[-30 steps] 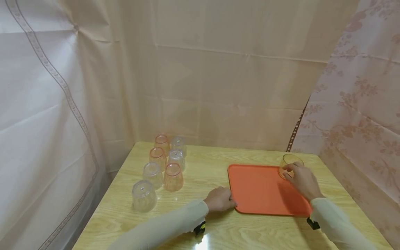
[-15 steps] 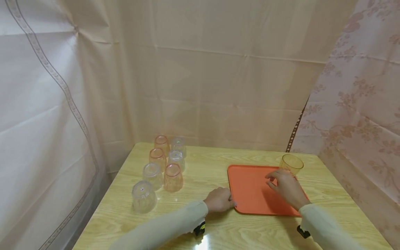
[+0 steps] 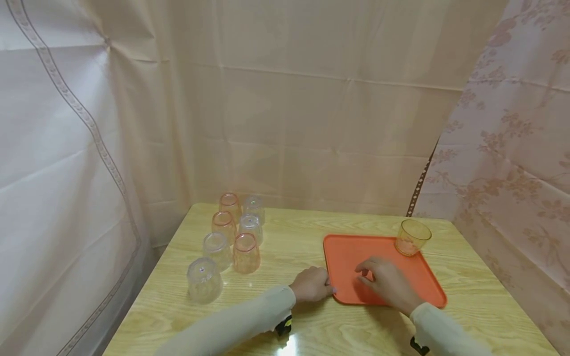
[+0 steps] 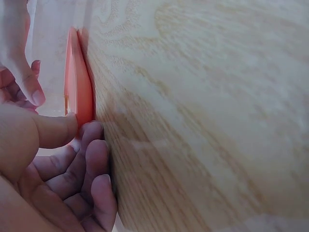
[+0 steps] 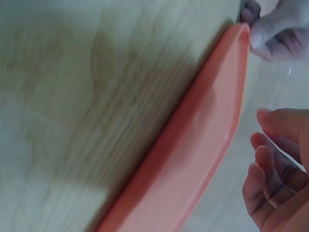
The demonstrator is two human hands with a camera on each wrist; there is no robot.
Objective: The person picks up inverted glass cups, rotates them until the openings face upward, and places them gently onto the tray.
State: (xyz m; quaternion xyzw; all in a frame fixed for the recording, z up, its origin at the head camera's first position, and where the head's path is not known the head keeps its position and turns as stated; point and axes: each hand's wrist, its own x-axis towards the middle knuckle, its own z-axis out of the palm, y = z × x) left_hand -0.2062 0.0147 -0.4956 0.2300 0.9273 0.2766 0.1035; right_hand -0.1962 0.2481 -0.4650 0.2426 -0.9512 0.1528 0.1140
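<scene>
on the wooden table (image 3: 307, 237) an orange tray (image 3: 352, 257) lies flat toward the right side, and an amber cup (image 3: 411, 237) stands upright, mouth up, on its far right corner. the left hand (image 3: 313, 284) sits at the tray's near left corner; the left wrist view shows its thumb (image 4: 53, 129) against the rim and the fingers curled at the edge below it, so it pinches the tray there. the right hand (image 3: 387, 284) hovers low over the near middle of the tray, fingers loosely spread and relaxed, holding nothing (the right wrist view shows its fingertips (image 5: 263, 150) clear of the surface). well apart from it, at the table's left side, seven cups (image 3: 229, 242) stand upside down in a cluster, some clear and some pink.

judging from this, the work in hand looks like loading cups onto the tray. to do it well, the left hand should keep a steady pinch so the tray does not slide on the glossy top. the right hand has to cross the left arm to reach the cluster, so a high, clean path is wise. taking the nearest pink cup (image 3: 246, 252) by its wall avoids knocking its close neighbours, and setting it just beside the amber cup saves room.
</scene>
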